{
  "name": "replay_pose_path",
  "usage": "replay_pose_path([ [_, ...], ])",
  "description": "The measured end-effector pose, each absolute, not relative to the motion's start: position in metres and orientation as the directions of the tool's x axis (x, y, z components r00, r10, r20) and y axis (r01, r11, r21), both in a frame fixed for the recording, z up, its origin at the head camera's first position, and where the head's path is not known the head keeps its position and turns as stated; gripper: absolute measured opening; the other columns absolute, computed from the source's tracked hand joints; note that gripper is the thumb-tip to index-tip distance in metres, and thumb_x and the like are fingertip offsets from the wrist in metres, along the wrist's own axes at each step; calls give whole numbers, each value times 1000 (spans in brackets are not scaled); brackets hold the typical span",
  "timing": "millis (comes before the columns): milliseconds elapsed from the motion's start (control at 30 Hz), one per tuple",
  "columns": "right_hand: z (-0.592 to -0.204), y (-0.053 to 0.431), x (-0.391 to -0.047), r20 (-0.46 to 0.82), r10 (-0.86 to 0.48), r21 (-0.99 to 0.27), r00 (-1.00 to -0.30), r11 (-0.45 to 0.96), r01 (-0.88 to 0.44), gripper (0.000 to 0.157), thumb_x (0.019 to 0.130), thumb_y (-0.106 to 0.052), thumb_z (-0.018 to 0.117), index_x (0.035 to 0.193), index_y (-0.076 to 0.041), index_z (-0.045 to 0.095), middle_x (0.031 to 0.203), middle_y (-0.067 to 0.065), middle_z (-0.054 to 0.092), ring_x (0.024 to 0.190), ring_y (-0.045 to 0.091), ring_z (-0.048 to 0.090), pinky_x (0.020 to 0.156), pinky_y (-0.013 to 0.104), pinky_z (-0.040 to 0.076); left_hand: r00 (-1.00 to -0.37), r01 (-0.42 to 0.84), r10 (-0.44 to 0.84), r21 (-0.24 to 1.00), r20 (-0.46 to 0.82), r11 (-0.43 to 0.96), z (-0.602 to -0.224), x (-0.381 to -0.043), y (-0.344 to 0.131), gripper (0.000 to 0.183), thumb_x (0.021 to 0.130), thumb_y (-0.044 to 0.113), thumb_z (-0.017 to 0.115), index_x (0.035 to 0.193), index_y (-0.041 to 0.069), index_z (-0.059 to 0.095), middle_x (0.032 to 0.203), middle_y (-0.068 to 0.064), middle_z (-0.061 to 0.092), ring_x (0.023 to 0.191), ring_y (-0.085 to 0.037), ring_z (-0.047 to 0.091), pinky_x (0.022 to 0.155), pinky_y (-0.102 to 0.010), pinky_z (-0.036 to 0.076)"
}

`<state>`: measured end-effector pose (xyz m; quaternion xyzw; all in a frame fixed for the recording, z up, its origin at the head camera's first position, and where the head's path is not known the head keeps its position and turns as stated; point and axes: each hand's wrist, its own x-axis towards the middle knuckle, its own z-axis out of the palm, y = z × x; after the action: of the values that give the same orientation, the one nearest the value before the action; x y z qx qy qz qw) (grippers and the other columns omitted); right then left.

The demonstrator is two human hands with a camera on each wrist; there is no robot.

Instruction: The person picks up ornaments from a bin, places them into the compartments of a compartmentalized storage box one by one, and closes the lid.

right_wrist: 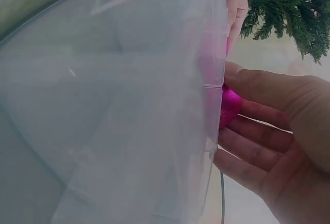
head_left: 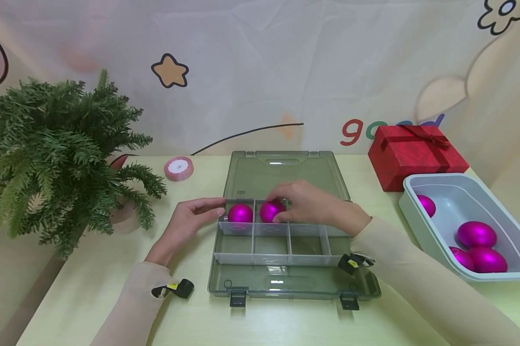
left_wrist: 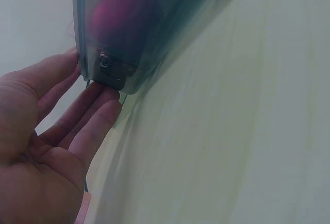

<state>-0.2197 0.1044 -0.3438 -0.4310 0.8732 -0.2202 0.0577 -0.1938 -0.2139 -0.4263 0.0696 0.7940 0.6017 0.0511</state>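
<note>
Two magenta balls (head_left: 270, 212) I log in the divided case (head_left: 257, 281), centre frame: one at left, one beside it pinched by the right hand (head_left: 309, 202). Left hand (head_left: 185, 223): fingers loosely extended, touching case's left edge.

Six magenta balls (head_left: 240, 213), one left hand (head_left: 188, 223), one right hand (head_left: 309, 204)
Two balls in one compartment case (head_left: 286, 175) mid-frame, four showing in one pale tub (head_left: 502, 206) at right; one red gift box (head_left: 409, 158) above it, one green tree (head_left: 61, 154) and one ribbon roll (head_left: 179, 168) at left, two black wrist straps (head_left: 184, 289) and two black latches (head_left: 237, 299) toward the bottom.
</note>
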Motion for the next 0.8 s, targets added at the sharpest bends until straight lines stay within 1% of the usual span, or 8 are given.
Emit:
replay_pose_path([
  [167, -345, 104, -219, 78, -775, -432, -627, 540, -722, 41, 87, -10, 89, 124, 1, 74, 121, 11, 73, 108, 25, 69, 98, 42, 58, -985, 50, 173, 963, 3, 266, -426, -194, -213, 39, 97, 23, 81, 133, 8, 75, 131, -7, 74, 128, -26, 65, 114, -45, 47],
  [300, -343, 107, -219, 63, -776, -445, -628, 541, -714, 42, 90, -10, 86, 127, 2, 72, 125, 13, 73, 115, 29, 69, 102, 45, 57, -985, 45, 172, 961, -3, 275, -426, -194, -214, 39, 98, 23, 81, 133, 9, 75, 131, -7, 74, 127, -26, 66, 114, -46, 48],
  [433, -334, 116, -217, 60, -758, -455, -650, 559, -693, 45, 91, -12, 85, 132, 3, 70, 129, 15, 72, 122, 32, 67, 105, 48, 55, -985, 41, 171, 958, -9, 285, -426, -193, -214, 40, 98, 25, 80, 134, 9, 74, 132, -7, 74, 127, -25, 66, 114, -45, 47],
  [633, -312, 147, -209, 89, -691, -434, -717, 621, -652, 47, 92, -15, 86, 135, -2, 71, 134, 12, 71, 125, 32, 65, 105, 51, 54, -984, 32, 179, 960, -19, 279, -427, -194, -215, 40, 98, 25, 80, 135, 10, 74, 131, -7, 74, 125, -24, 67, 115, -44, 46],
  [700, -304, 161, -205, 100, -655, -428, -749, 651, -627, 47, 93, -16, 85, 136, -5, 71, 134, 10, 70, 126, 32, 65, 104, 52, 55, -983, 32, 180, 961, -19, 275, -427, -194, -215, 40, 98, 24, 80, 135, 10, 74, 131, -7, 74, 125, -24, 67, 115, -44, 46],
  [800, -295, 182, -200, 122, -619, -432, -776, 670, -603, 48, 94, -18, 84, 137, -5, 70, 134, 9, 70, 126, 31, 64, 103, 52, 56, -983, 32, 182, 963, -18, 269, -427, -194, -214, 40, 98, 23, 80, 135, 9, 74, 131, -7, 74, 125, -25, 66, 115, -44, 46],
])
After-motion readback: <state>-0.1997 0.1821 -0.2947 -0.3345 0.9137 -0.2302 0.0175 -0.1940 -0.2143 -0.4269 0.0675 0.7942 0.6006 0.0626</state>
